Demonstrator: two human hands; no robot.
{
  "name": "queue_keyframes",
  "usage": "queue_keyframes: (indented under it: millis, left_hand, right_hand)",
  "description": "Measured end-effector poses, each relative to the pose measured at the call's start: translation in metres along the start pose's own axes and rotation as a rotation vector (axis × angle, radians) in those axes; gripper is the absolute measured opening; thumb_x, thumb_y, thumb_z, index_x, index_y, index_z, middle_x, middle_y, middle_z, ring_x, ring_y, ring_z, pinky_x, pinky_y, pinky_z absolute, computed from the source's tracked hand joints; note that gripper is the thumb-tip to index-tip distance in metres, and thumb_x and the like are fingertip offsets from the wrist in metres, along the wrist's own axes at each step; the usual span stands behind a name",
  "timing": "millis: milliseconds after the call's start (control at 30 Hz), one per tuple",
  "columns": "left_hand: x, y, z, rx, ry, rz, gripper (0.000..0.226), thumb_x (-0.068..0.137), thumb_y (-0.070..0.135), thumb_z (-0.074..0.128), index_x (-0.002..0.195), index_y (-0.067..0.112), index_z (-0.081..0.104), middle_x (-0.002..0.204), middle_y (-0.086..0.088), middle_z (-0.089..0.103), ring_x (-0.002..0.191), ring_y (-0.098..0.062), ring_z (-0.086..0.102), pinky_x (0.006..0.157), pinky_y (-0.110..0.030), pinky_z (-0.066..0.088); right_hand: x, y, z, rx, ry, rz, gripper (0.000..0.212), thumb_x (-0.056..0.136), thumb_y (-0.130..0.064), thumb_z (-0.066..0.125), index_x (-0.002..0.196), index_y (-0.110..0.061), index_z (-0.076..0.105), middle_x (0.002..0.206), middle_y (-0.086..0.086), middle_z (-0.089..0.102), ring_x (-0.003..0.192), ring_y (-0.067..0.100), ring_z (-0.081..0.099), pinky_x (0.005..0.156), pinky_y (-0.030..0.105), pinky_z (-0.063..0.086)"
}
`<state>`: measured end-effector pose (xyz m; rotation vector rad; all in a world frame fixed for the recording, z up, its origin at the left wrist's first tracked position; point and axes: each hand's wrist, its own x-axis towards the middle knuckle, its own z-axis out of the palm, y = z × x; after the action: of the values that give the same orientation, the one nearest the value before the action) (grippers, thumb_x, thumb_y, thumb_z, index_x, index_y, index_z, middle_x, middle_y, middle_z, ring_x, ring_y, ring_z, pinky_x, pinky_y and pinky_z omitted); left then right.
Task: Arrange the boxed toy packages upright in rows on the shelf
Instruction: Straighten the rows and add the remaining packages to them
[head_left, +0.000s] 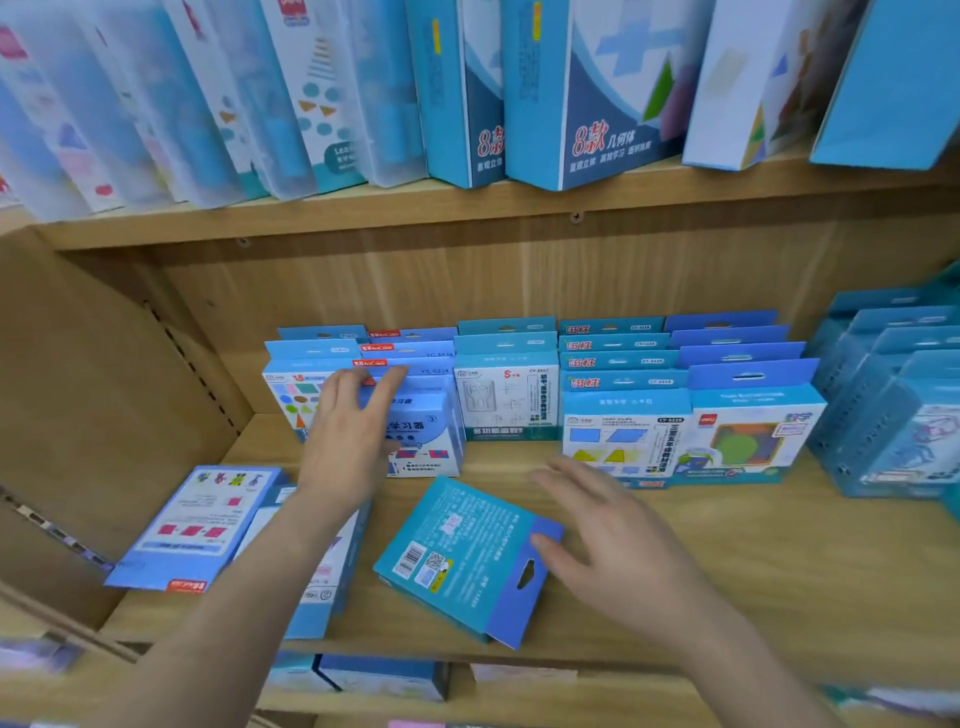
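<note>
I read the shelf (805, 545) as light wood-grain board, smooth and matt. The boxed packages (506, 395) along its rear edge are printed card with a slight sheen. Cases (384, 104) on the upper shelf (467, 208) look like frosted translucent plastic.

Blue upper-shelf box (597, 104) reads "8款 几何体".

Shelf board (675, 597): light tan wood grain.
Face-down box (457, 551), near front edge: teal back, white print, black-and-white barcode, darker blue hang tab.
Flat box (192, 525), front left corner: blue border, pale panel, pink squares, red strip at near end.
Upright rows (737, 353) along back edge: light blue headers, some with red label strips (376, 347).
White-fronted box (506, 397): grey line drawings, red figure.
Rightward box (748, 441): green and orange shapes on blue.
</note>
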<state>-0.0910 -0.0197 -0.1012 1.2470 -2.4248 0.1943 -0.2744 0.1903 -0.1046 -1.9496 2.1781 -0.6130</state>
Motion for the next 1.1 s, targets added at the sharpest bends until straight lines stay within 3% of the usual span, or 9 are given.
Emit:
queue_keyframes:
  millis: [267, 367, 433, 567, 700, 800, 867, 967, 1100]
  left_hand:
    - [0.000, -0.001, -0.005, -0.026, -0.033, 0.046, 0.100, 0.067, 0.014, 0.082, 0.146, 0.027, 0.021, 0.150, -0.012, 0.023, 0.138, -0.033, 0.016, 0.107, -0.051, 0.034]
    - [-0.025, 0.011, -0.019, -0.042, 0.027, 0.153, 0.100, 0.067, 0.018, 0.081, 0.146, 0.027, 0.022, 0.154, -0.011, 0.020, 0.140, -0.034, 0.015, 0.111, -0.055, 0.026]
    - [-0.058, 0.025, -0.026, -0.148, -0.145, 0.304, 0.088, 0.072, 0.029, 0.076, 0.145, 0.031, 0.026, 0.155, -0.003, 0.018, 0.142, -0.027, 0.014, 0.113, -0.049, 0.024]
    - [-0.119, 0.045, -0.007, -0.048, -0.617, 0.378, 0.099, 0.072, 0.065, 0.062, 0.148, 0.038, 0.005, 0.159, 0.005, -0.006, 0.146, -0.015, -0.005, 0.118, -0.047, 0.007]
    - [-0.138, 0.051, 0.007, -0.076, -0.392, 0.353, 0.068, 0.082, 0.067, 0.038, 0.140, 0.031, 0.039, 0.146, -0.001, 0.043, 0.133, -0.020, 0.043, 0.098, -0.048, 0.046]
    - [-0.139, 0.050, 0.002, -0.323, -0.274, 0.353, 0.061, 0.092, 0.063, 0.025, 0.141, 0.030, 0.039, 0.146, 0.009, 0.041, 0.137, -0.012, 0.035, 0.113, -0.038, 0.029]
    - [-0.135, 0.053, -0.013, -0.573, -0.214, 0.270, 0.050, 0.096, 0.052, 0.031, 0.136, 0.027, 0.049, 0.135, 0.017, 0.052, 0.129, -0.001, 0.044, 0.110, -0.025, 0.031]
    - [-0.116, 0.065, -0.035, -0.910, -0.010, -0.037, 0.028, 0.093, 0.036, 0.045, 0.095, 0.022, 0.069, 0.074, 0.020, 0.062, 0.071, 0.004, 0.055, 0.065, -0.019, 0.043]
    - [-0.094, 0.080, -0.048, -1.454, -0.015, -0.683, 0.024, 0.094, 0.013, 0.050, 0.076, 0.010, 0.065, 0.075, -0.010, 0.070, 0.069, -0.023, 0.063, 0.061, -0.029, 0.050]
  right_hand:
    - [-0.007, -0.011, 0.020, -0.088, -0.304, -0.044, 0.098, 0.069, -0.072, 0.061, 0.146, -0.046, 0.006, 0.158, -0.011, -0.011, 0.146, 0.018, -0.016, 0.117, 0.045, 0.012]
    - [-0.006, -0.008, 0.022, -0.093, -0.379, -0.040, 0.110, 0.062, -0.071, 0.068, 0.146, -0.047, 0.001, 0.157, -0.010, -0.017, 0.146, 0.019, -0.015, 0.116, 0.046, 0.014]
    - [-0.006, -0.006, 0.025, -0.097, -0.416, -0.044, 0.113, 0.060, -0.068, 0.071, 0.146, -0.046, 0.001, 0.157, -0.011, -0.015, 0.146, 0.017, -0.010, 0.115, 0.046, 0.019]
    - [-0.003, -0.003, 0.038, -0.104, -0.280, -0.049, 0.082, 0.080, -0.044, 0.065, 0.146, -0.043, 0.017, 0.156, -0.008, 0.006, 0.139, 0.018, 0.016, 0.110, 0.037, 0.029]
    - [-0.002, 0.002, 0.043, -0.007, -0.120, -0.051, 0.050, 0.090, -0.029, 0.054, 0.138, -0.041, 0.043, 0.151, -0.007, 0.031, 0.129, 0.017, 0.031, 0.108, 0.024, 0.025]
    - [0.001, 0.005, 0.034, 0.161, -0.012, -0.034, 0.032, 0.087, -0.026, 0.065, 0.118, -0.032, 0.066, 0.134, -0.003, 0.052, 0.122, 0.017, 0.046, 0.105, 0.024, 0.031]
    - [0.008, 0.002, 0.024, 0.289, 0.117, -0.067, 0.020, 0.081, -0.023, 0.072, 0.101, -0.027, 0.074, 0.109, -0.006, 0.062, 0.104, 0.015, 0.056, 0.095, 0.030, 0.042]
    - [0.020, -0.012, 0.003, 0.535, 0.253, -0.048, 0.016, 0.080, -0.028, 0.073, 0.093, -0.036, 0.069, 0.081, -0.012, 0.059, 0.074, 0.005, 0.052, 0.068, 0.018, 0.040]
    - [0.027, -0.016, -0.015, 0.761, 0.140, 0.075, 0.044, 0.081, -0.032, 0.070, 0.120, -0.044, 0.053, 0.098, -0.011, 0.062, 0.085, 0.000, 0.055, 0.073, 0.015, 0.041]
